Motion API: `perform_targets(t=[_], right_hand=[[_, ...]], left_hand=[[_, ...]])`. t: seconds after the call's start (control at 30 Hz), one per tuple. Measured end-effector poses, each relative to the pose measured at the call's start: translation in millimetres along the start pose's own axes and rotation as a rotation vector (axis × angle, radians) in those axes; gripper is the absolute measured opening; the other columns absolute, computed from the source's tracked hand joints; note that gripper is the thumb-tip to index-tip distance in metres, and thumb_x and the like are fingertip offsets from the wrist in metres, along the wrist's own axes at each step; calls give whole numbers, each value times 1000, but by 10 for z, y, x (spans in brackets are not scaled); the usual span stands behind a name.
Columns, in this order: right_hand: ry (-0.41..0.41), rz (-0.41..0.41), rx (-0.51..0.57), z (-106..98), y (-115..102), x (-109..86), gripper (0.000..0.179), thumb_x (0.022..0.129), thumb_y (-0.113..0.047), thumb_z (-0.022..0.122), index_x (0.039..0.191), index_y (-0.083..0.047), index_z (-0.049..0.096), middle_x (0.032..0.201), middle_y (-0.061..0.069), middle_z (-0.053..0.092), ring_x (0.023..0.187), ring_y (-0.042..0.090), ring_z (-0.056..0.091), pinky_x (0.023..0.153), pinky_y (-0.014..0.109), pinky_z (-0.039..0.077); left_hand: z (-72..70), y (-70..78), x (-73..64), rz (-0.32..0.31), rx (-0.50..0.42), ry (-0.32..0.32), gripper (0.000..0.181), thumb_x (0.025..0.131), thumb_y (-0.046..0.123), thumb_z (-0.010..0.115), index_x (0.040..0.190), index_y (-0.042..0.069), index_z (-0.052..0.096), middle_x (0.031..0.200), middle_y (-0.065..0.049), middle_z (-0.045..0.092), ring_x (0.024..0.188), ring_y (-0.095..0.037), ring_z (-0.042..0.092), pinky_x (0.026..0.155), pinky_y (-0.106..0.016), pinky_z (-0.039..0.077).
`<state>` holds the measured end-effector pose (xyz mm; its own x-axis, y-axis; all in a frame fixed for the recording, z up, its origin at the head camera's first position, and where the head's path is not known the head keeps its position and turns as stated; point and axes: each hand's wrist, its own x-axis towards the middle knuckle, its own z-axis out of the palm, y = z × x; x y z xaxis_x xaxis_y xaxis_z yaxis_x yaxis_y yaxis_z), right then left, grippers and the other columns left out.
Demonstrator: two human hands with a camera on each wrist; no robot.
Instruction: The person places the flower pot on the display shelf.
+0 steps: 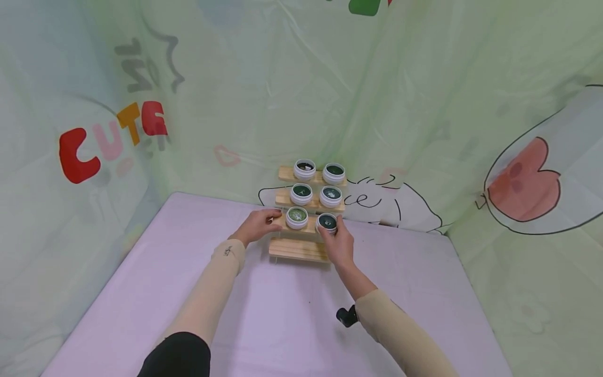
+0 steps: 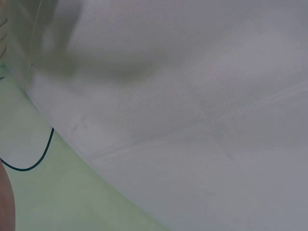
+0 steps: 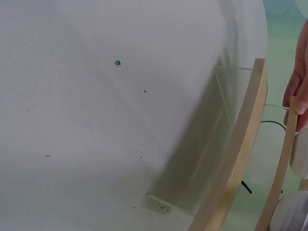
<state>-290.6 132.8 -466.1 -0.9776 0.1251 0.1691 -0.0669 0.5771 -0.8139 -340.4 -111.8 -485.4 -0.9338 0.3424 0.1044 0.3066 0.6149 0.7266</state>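
Note:
A tiered display stand (image 1: 299, 249) with pale wooden shelves and clear supports stands near the back of the table. My left hand (image 1: 256, 226) pinches the left end of its second shelf from the front; its fingertips (image 3: 302, 103) show there in the right wrist view. On that shelf, my right hand (image 1: 340, 246) grips a round white jar with a dark green top (image 1: 327, 222) between thumb and fingers. Beside it sits a white jar with a lighter green top (image 1: 297, 215). The lowest shelf holds nothing. My left wrist view shows mostly tablecloth.
Two white jars stand on each higher shelf, among them a middle-tier jar (image 1: 302, 192) and a top-tier jar (image 1: 334, 173). A pale pink-lilac cloth (image 1: 282, 319) covers the table. Printed green curtains (image 1: 226, 120) hang close behind the stand and along both sides.

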Motion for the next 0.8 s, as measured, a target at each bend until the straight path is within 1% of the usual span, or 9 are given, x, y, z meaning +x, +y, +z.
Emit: perform_targets(t=[0.13, 0.2, 0.33, 0.63, 0.8], right_hand=[[-10, 5, -1, 9, -3, 24, 75, 95, -30, 64, 149, 8, 29, 146, 31, 38, 135, 40, 40, 115, 47, 34], [-26, 23, -2, 23, 13, 47, 76, 95, -29, 64, 151, 6, 26, 148, 29, 36, 137, 38, 38, 117, 46, 32], [-38, 45, -34, 37, 3, 66, 76, 96, -27, 64, 151, 6, 24, 149, 28, 35, 138, 36, 37, 117, 43, 31], [-32, 44, -38, 45, -5, 64, 76, 95, -27, 65, 151, 5, 25, 147, 28, 39, 135, 36, 41, 115, 44, 35], [-34, 47, -36, 44, -3, 63, 77, 94, -27, 66, 151, 6, 26, 147, 28, 40, 135, 37, 42, 116, 45, 34]], left_hand=[[0, -8, -1, 0, -9, 0, 51, 88, 21, 74, 132, 0, 59, 138, -16, 56, 126, -29, 54, 104, -34, 49], [-5, 0, -7, -3, -14, -1, 51, 88, 20, 75, 132, 0, 59, 138, -16, 56, 127, -29, 53, 104, -34, 49], [-10, 10, -13, -7, -10, -6, 52, 88, 21, 74, 134, 1, 58, 139, -15, 55, 128, -28, 52, 105, -33, 48], [-33, 78, -47, 4, -21, -8, 52, 88, 19, 75, 132, -1, 59, 138, -17, 55, 127, -30, 52, 104, -34, 49], [-35, 78, -54, 14, -12, -4, 51, 88, 19, 75, 132, -2, 59, 137, -17, 56, 127, -30, 53, 104, -34, 49]])
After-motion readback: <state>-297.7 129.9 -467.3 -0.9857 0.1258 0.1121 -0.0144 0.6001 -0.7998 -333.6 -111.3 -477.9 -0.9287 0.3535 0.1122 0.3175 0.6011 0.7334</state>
